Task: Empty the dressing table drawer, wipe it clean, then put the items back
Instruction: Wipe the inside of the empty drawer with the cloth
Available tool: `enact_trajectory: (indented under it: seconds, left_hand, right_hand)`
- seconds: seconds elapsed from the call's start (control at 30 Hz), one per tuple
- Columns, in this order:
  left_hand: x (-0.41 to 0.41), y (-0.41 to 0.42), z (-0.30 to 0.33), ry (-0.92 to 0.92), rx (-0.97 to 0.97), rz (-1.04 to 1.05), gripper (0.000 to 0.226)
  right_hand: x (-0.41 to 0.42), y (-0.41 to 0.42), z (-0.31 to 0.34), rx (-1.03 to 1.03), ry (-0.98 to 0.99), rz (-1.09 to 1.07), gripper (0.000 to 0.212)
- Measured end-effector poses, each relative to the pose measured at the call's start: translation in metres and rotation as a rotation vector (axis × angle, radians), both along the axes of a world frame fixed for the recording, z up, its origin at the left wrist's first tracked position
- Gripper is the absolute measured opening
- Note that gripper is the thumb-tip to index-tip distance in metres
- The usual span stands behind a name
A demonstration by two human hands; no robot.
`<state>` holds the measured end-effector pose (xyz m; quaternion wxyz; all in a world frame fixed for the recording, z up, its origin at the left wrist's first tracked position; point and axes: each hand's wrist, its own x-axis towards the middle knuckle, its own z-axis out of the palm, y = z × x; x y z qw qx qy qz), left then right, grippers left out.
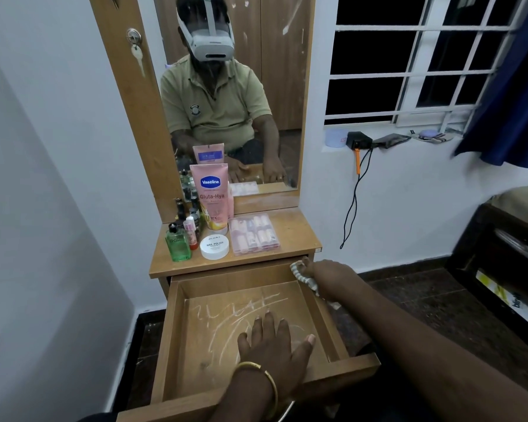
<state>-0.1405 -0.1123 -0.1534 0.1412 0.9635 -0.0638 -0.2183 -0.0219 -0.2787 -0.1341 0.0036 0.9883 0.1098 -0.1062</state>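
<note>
The wooden drawer [171,336] of the dressing table is pulled out and holds no items; white chalky streaks mark its floor. My left hand [272,339] lies flat on that floor with straight fingers, a gold bangle on the wrist. My right hand [326,274] grips a pale striped cloth [301,271] at the drawer's back right corner, on the rim. On the tabletop stand a pink Vaseline tube [212,196], a white nail polish remover tub [214,246], a green bottle [177,245], several small dark bottles [185,208] and a clear box of nail items [253,234].
A mirror [272,86] rises behind the tabletop. The white wall stands close on the left. A window ledge [387,141] at the right carries a black charger with a hanging cord. A dark bed frame [500,254] sits at the far right over a dark tiled floor.
</note>
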Motion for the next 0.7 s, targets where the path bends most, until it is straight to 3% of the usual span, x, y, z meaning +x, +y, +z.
enact_trajectory:
  seconds: [0.1,0.2,0.3,0.43,0.53,0.6,0.7]
  left_hand:
    - [0.000,0.000,0.000,-0.002,-0.007,0.005,0.077]
    - [-0.001,0.000,-0.002,-0.006,-0.006,0.015,0.078]
    - [-0.001,0.001,-0.003,-0.013,-0.017,0.026,0.077]
    - [-0.005,0.002,0.003,-0.077,-0.099,0.018,0.070]
    - [-0.012,0.008,0.008,-0.219,-0.335,0.057,0.055]
    - [-0.017,0.015,0.013,-0.263,-0.615,0.160,0.045]
    - [-0.025,0.027,0.026,-0.278,-0.956,0.345,0.030]
  right_hand:
    - [-0.009,-0.003,0.006,0.003,0.024,0.031,0.050]
    - [-0.037,-0.010,0.012,0.200,0.125,-0.029,0.038]
    - [-0.066,-0.019,0.013,0.396,0.213,-0.124,0.041]
    - [-0.092,-0.042,0.012,0.376,0.345,-0.074,0.034]
    - [-0.100,-0.054,0.026,0.274,0.393,-0.017,0.040]
    - [-0.097,-0.058,0.038,0.181,0.367,0.101,0.039]
    - [-0.093,-0.047,0.061,0.130,0.310,0.106,0.033]
